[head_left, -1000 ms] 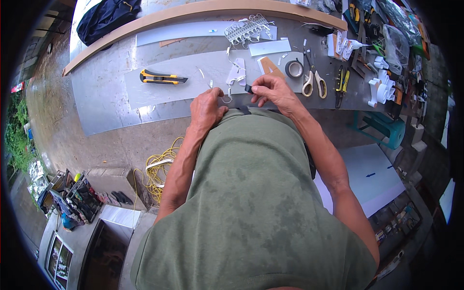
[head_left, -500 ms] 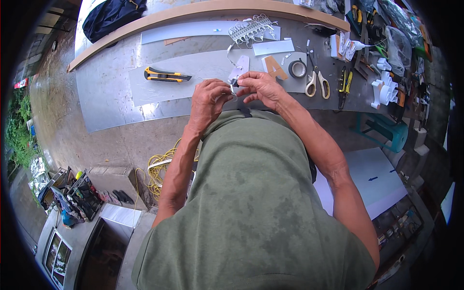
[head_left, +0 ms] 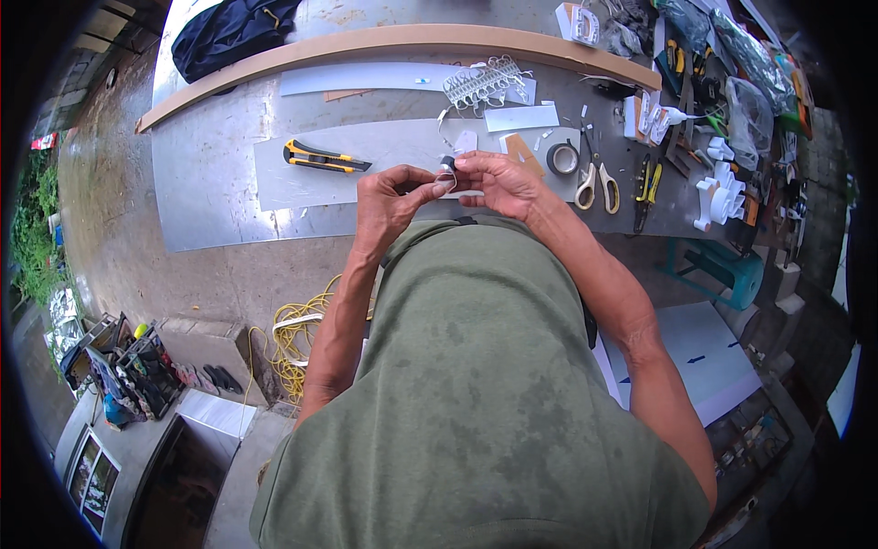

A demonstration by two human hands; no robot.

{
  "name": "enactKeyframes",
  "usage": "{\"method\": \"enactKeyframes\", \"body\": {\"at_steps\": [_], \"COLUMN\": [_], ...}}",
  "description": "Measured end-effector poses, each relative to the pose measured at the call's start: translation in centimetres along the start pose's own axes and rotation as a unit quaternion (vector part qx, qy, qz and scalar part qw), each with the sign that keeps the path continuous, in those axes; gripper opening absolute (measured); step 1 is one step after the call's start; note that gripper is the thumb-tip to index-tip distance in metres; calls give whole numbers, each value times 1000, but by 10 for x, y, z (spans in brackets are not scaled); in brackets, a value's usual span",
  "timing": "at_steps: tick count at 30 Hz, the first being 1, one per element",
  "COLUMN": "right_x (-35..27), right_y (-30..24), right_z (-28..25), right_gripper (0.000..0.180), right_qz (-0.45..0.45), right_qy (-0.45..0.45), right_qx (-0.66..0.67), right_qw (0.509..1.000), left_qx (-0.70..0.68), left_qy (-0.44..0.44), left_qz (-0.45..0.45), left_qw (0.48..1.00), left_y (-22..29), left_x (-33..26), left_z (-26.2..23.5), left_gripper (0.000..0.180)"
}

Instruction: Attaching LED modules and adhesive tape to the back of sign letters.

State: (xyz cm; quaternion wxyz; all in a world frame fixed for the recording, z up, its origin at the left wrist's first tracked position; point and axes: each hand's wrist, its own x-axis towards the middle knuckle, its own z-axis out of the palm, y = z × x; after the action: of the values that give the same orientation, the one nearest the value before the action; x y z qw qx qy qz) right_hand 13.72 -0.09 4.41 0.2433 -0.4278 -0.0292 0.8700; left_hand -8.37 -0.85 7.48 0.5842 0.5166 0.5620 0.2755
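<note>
Hands: two, left hand (head_left: 389,203) and right hand (head_left: 501,181), fingers of both pinching one small black-and-white part (head_left: 447,168) just above the desk (head_left: 210,183). On the desk: one yellow knife (head_left: 325,158), one scissors (head_left: 595,186), one tape roll (head_left: 562,158).

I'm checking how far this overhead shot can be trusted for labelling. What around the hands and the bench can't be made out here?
- Small dark piece between the left hand and right hand: too small in the head view; its kind is unclear.
- Grip on it: fingertips overlap and cover it.
- Pile of tools at the bench's right end: crowded and bent by the fisheye rim.
- Bench edge below the hands: hidden by the green shirt.
</note>
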Motion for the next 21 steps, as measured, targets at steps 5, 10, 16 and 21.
{"method": "enactKeyframes", "body": {"at_steps": [5,10,16,21], "right_x": [10,12,13,17], "right_y": [2,11,15,24], "right_z": [-6,-9,-11,-15], "right_gripper": [12,10,12,17], "right_qz": [-90,-108,-165,-207], "right_qy": [-22,-23,7,38], "right_qx": [-14,2,-30,-43], "right_qw": [996,994,986,977], "left_qx": [-36,52,102,43], "left_qy": [77,123,114,59], "left_qz": [-27,45,79,-18], "left_qw": [996,990,985,997], "left_y": [-7,-12,-10,-18], "left_x": [-9,-13,-12,-8], "left_z": [3,11,14,14], "left_gripper": [23,18,14,18]}}
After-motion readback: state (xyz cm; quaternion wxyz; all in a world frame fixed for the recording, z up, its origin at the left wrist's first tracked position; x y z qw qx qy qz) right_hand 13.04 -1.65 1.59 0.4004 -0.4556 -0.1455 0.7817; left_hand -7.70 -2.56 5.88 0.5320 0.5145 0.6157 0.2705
